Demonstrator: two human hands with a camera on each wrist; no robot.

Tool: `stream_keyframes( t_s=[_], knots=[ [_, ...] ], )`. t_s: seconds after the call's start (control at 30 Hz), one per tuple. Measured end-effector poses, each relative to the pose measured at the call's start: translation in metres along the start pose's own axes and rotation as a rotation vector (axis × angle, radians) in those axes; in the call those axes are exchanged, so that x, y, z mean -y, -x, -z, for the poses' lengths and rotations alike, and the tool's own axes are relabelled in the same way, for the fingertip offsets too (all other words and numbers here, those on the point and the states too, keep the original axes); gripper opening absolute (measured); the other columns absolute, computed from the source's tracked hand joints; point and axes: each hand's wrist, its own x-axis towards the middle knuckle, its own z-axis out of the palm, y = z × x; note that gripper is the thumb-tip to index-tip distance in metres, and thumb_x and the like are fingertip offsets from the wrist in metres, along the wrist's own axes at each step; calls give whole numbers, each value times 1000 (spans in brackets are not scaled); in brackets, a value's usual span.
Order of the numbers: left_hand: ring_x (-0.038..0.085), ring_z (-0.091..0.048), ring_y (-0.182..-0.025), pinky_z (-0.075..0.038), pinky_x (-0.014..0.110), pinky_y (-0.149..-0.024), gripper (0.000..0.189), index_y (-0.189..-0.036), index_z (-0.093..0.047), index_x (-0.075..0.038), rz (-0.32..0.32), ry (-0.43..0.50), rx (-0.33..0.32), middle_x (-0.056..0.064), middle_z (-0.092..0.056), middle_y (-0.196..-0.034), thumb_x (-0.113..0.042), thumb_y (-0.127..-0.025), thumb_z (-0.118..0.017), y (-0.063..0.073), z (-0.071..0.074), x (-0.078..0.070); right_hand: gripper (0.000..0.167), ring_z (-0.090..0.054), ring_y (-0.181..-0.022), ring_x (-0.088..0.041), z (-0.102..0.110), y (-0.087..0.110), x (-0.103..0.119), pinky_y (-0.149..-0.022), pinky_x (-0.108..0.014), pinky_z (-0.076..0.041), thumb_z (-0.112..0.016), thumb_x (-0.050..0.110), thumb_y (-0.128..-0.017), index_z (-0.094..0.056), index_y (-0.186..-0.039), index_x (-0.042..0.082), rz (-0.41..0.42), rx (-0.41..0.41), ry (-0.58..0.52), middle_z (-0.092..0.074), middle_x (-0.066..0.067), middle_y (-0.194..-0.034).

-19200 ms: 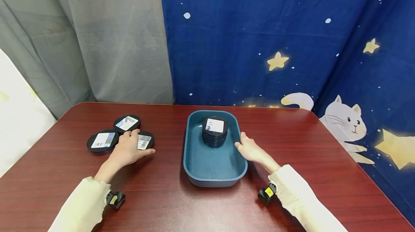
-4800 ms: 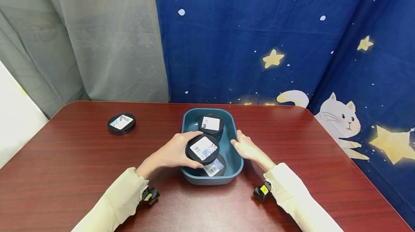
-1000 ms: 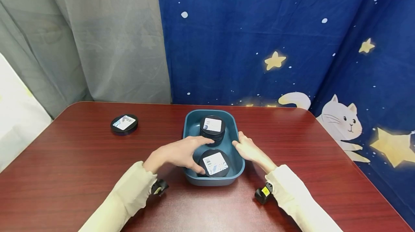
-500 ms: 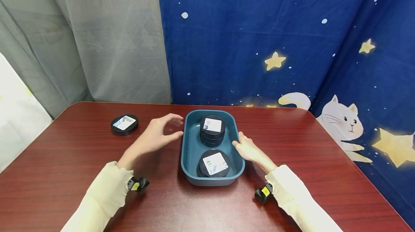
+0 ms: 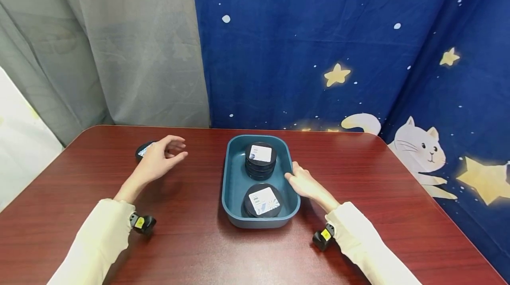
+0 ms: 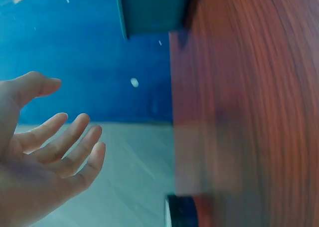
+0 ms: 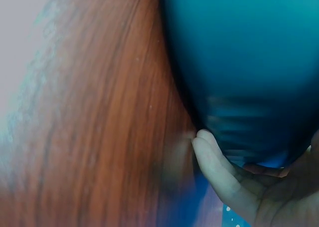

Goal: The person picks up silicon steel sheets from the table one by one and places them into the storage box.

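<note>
My left hand (image 5: 159,161) hovers over the table at left, fingers loosely bent and holding nothing, as its palm in the left wrist view also shows. Partly behind it lies a flat round black container (image 5: 141,151) with a printed label; the left wrist view catches its dark edge (image 6: 182,211). My right hand (image 5: 304,182) grips the right rim of a blue rectangular bin (image 5: 234,187). In the right wrist view its fingers lie along the bin's outer wall (image 7: 239,62). Inside the bin, a stack of round black containers (image 5: 260,161) stands at the back and another stack (image 5: 263,201) at the front.
The bin stands on a reddish-brown wooden table (image 5: 191,240) with rounded far corners. Behind the table hang a grey curtain (image 5: 147,55) and a blue curtain (image 5: 279,55) with stars and a cat.
My left hand let go of the front stack, left the bin and moved left to the lone container. Earlier, several containers lay at left; now one does. The right hand stays on the rim.
</note>
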Motion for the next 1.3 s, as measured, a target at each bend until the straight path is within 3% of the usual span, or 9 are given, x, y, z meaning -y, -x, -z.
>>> stream_keyframes(
  t_s=[0.17,0.23,0.4,0.73,1.03,1.3],
  knots=[
    [32,-59,-87,-48,27,-68,29,-107,-53,3,25,-58,-71,20,-63,-97,-11,-82,-61,3,8,17,28,-55,-94,-33,0,0,-1,-80,-45,-42,-42,12,-88,-42,-109,-7,-6,4,-2,-56,-21,-98],
    [33,-60,-86,-46,26,-70,29,-106,-54,3,40,-75,-90,20,-63,-95,-11,-81,-62,3,11,22,28,-55,-94,-33,0,-1,-1,-81,-45,-42,-42,12,-88,-42,-109,-7,-7,5,-3,-56,-21,-98],
    [35,-58,-86,-39,43,-80,29,-106,-54,3,94,-93,-105,21,-63,-95,-12,-82,-61,4,16,33,28,-55,-94,-33,0,-1,-1,-81,-45,-42,-42,12,-88,-42,-109,-7,-8,5,-2,-55,-22,-99],
    [40,-54,-93,-36,48,-80,38,-109,-51,8,190,-134,-110,29,-57,-100,-14,-81,-62,7,29,54,27,-55,-93,-33,1,0,1,-80,-45,-42,-42,12,-88,-42,-108,-6,-8,8,-4,-56,-21,-97],
    [44,-48,-102,-35,52,-85,48,-113,-45,13,293,-181,-78,33,-50,-109,-23,-84,-58,10,34,67,26,-55,-94,-34,0,-1,0,-81,-45,-42,-43,12,-88,-43,-106,-6,-4,5,3,-56,-21,-96],
    [48,-38,-103,-32,57,-86,85,-125,-26,21,381,-229,81,41,-35,-118,-42,-79,-61,10,34,81,31,-54,-98,-34,0,-1,0,-83,-46,-41,-43,13,-88,-42,-111,-7,-9,14,2,-55,-22,-101]
  ],
)
